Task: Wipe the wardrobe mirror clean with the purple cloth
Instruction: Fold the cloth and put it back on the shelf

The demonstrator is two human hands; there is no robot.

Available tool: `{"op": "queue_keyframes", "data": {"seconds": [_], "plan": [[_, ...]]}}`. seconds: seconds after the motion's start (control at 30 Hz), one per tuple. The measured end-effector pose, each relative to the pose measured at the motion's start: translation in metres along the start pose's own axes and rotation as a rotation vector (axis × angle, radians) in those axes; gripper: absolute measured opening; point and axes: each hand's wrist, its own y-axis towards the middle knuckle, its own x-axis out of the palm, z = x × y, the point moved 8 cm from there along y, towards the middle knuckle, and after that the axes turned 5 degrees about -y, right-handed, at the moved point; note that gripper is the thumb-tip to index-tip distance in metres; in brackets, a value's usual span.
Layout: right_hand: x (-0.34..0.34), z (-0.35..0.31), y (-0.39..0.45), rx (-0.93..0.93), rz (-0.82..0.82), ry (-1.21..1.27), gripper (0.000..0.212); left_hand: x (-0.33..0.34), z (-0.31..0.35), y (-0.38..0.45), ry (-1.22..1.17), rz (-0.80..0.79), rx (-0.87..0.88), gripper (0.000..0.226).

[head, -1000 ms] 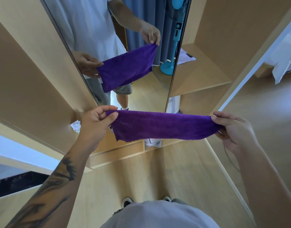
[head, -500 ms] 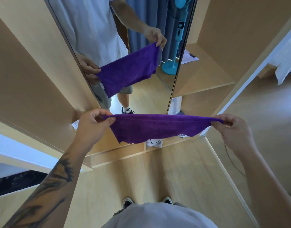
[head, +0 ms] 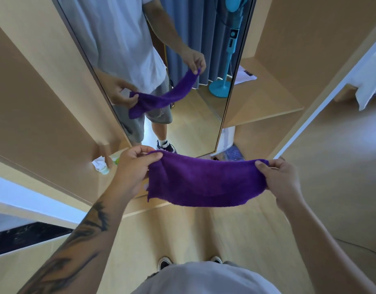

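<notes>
The purple cloth [head: 206,181] hangs stretched between my hands, sagging in the middle, in front of the wardrobe. My left hand [head: 134,166] pinches its left top corner between thumb and fingers. My right hand [head: 282,179] grips its right end. The tall wardrobe mirror [head: 193,115] stands straight ahead, set in light wood panels, and reflects me holding the cloth. The cloth is apart from the glass.
Open wooden shelves [head: 265,102] sit right of the mirror, with papers on one. A small bottle and a crumpled tissue [head: 102,164] lie on the ledge at left. A teal standing fan shows in the reflection. Wooden floor lies underfoot; a bed edge [head: 371,81] is at far right.
My hands have come closer together and turned, so the taut cloth now sags and shows its broad face. My view has tilted down a little toward the mirror's bottom.
</notes>
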Motion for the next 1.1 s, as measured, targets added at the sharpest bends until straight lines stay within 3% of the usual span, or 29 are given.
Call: {"op": "queue_keyframes", "data": {"seconds": [0.13, 0.23, 0.47, 0.63, 0.77, 0.9, 1.0, 1.1], "plan": [[0.04, -0.013, -0.021, -0.013, -0.054, -0.045, 0.016, 0.036, -0.018, -0.015, -0.075, 0.004, -0.071, 0.009], [0.074, -0.03, -0.038, -0.154, -0.104, -0.127, 0.032, 0.057, -0.027, -0.021, -0.035, 0.022, -0.045, 0.008], [0.106, -0.067, -0.074, -0.283, -0.111, 0.066, 0.007, 0.096, -0.022, -0.038, -0.048, -0.049, -0.002, 0.007], [0.112, -0.076, -0.092, -0.398, -0.208, 0.069, 0.035, 0.099, -0.01, -0.044, -0.155, -0.148, -0.003, 0.015], [0.112, -0.085, -0.105, -0.556, -0.228, 0.013, 0.041, 0.095, -0.001, -0.046, -0.185, -0.169, 0.041, 0.014], [0.097, -0.076, -0.093, -0.471, -0.254, 0.151, 0.037, 0.085, 0.009, -0.04, -0.105, -0.21, 0.065, 0.019], [0.083, -0.061, -0.063, -0.305, -0.203, 0.143, 0.03, 0.08, 0.03, -0.042, -0.028, -0.293, 0.13, 0.021], [0.09, -0.052, -0.042, -0.183, -0.288, 0.063, 0.048, 0.077, 0.051, -0.048, -0.002, -0.405, 0.195, 0.025]]}}
